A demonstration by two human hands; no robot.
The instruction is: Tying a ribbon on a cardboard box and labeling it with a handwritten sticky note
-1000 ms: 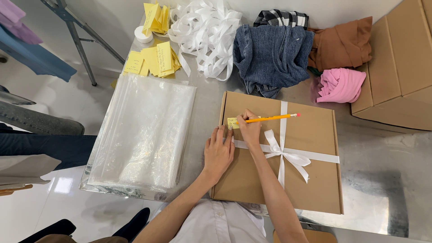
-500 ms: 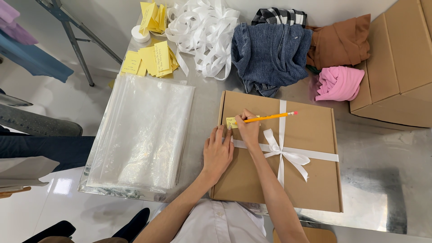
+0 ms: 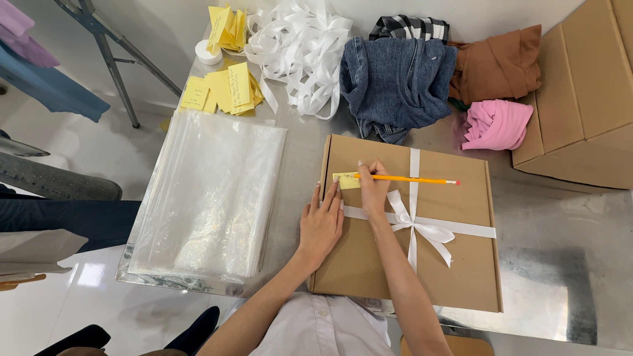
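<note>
Steel desk: I'm watching the right hand pinching a pencil over the yellow note on the ribboned box; left hand spread flat beside it. Hard strokes could tear or shift the note.

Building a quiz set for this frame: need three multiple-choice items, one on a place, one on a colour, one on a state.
1. Where is the yellow sticky note?
A. on the cardboard box lid, near its far left corner
B. on the plastic bags
C. on the jeans

2. What colour is the ribbon bow?
A. pink
B. white
C. blue

3. What is the right hand doing?
A. resting empty
B. gripping scissors
C. holding a pencil

Answers: 1 A, the note sits on the lid beside the left hand. 2 B, the bow is white. 3 C, fingers pinch the yellow pencil, tip at the note.
</note>
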